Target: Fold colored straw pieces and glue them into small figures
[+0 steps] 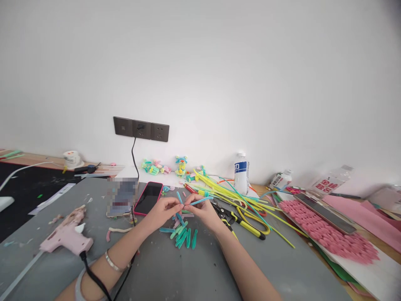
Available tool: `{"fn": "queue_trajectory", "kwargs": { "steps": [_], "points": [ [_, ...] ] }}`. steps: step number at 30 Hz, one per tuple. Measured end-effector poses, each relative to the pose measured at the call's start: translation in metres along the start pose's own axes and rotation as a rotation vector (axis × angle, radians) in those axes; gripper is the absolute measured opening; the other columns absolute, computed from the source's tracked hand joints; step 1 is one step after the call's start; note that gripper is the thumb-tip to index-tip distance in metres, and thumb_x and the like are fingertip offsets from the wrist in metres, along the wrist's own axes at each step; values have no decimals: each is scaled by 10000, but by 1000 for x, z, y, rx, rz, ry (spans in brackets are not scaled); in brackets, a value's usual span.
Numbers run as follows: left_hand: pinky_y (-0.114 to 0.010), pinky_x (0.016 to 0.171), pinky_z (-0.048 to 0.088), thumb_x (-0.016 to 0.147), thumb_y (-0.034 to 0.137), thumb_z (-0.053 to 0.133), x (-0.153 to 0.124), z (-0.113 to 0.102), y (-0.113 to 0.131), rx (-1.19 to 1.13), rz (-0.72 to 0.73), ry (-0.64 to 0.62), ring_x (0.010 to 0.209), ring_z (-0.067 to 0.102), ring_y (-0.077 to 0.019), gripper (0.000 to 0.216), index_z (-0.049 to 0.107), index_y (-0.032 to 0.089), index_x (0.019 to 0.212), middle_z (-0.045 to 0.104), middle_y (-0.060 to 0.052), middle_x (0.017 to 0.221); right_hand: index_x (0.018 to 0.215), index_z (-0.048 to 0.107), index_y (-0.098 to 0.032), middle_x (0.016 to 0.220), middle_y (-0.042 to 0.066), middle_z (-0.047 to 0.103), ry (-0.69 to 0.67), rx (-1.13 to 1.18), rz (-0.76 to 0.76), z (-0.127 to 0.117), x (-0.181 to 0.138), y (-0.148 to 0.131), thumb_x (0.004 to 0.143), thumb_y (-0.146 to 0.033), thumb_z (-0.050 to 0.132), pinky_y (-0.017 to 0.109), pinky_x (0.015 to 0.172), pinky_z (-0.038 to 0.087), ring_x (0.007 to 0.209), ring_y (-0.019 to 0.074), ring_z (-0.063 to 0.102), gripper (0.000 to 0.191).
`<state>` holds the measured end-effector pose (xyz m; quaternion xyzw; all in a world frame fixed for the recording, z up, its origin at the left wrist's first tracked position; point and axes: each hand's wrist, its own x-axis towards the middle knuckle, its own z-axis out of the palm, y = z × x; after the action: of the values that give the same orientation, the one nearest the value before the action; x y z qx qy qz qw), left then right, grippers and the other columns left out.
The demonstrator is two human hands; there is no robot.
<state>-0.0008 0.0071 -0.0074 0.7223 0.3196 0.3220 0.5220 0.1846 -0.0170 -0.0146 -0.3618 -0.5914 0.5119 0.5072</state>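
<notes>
A light blue pipe cleaner is pinched between the fingertips of both my hands. One end sticks up beside my left hand, and the other runs out past my right hand. Its middle is hidden by my fingers. Just below them on the grey mat lies a small pile of folded teal and green pipe cleaner pieces, with some blue ones at its upper edge. Long yellow and green pipe cleaners spread out to the right of my right hand.
Yellow-and-black pliers lie right of my hands. On the left are a pink-framed phone, a pink hot glue gun and its black cord. Small pipe cleaner figures and a white bottle stand by the wall. Pink woven material lies far right.
</notes>
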Motion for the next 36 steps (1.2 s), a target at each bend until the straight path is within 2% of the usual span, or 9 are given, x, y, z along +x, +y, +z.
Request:
{"fn": "queue_trajectory", "kwargs": {
  "steps": [8, 14, 20, 26, 29, 31, 36],
  "points": [
    [-212, 476, 303, 811, 575, 604, -1, 4, 0, -134, -60, -10, 527, 402, -87, 439, 560, 152, 705, 526, 15, 652, 756, 684, -165, 727, 19, 649, -23, -85, 6, -2, -5, -8, 730, -405, 798, 297, 676, 465, 698, 156, 596, 267],
    [-205, 479, 243, 797, 556, 638, -4, 3, 8, -256, -155, -17, 520, 350, -70, 439, 495, 161, 669, 496, 30, 622, 793, 652, -185, 755, 7, 629, -12, 37, 34, 0, -5, -7, 734, -418, 794, 286, 684, 472, 703, 153, 603, 280],
    [-215, 500, 263, 782, 503, 685, -8, 1, 10, -338, -226, -168, 524, 372, -67, 387, 542, 153, 697, 497, 27, 637, 827, 692, -198, 769, 11, 635, 6, 43, 10, -8, -5, -3, 765, -440, 763, 277, 668, 449, 681, 143, 552, 260],
    [-229, 518, 289, 793, 437, 692, -12, -1, 13, -300, -265, -347, 556, 435, -84, 328, 570, 152, 688, 549, 12, 634, 777, 700, -203, 883, 30, 657, -86, 88, -44, -13, -6, -6, 765, -354, 783, 312, 804, 474, 834, 169, 584, 173],
    [-241, 529, 313, 783, 408, 692, -13, -2, 15, -269, -270, -420, 539, 442, -88, 323, 546, 159, 638, 565, 7, 620, 802, 706, -199, 947, 49, 671, -156, 110, 7, -10, -8, -7, 771, -336, 780, 303, 743, 489, 841, 173, 602, 159],
    [-246, 536, 324, 768, 396, 691, -14, -2, 16, -266, -274, -450, 534, 444, -92, 322, 531, 164, 613, 553, 12, 604, 794, 703, -194, 896, 46, 673, -170, 115, 21, -7, -9, -7, 762, -343, 788, 288, 689, 486, 789, 164, 602, 175],
    [-243, 527, 318, 764, 379, 670, -13, -3, 13, -290, -282, -418, 530, 428, -97, 300, 513, 169, 619, 506, 28, 573, 769, 688, -186, 765, 14, 649, -114, 147, 31, -5, -8, -5, 731, -354, 811, 262, 602, 469, 636, 128, 570, 211]
  ]
}}
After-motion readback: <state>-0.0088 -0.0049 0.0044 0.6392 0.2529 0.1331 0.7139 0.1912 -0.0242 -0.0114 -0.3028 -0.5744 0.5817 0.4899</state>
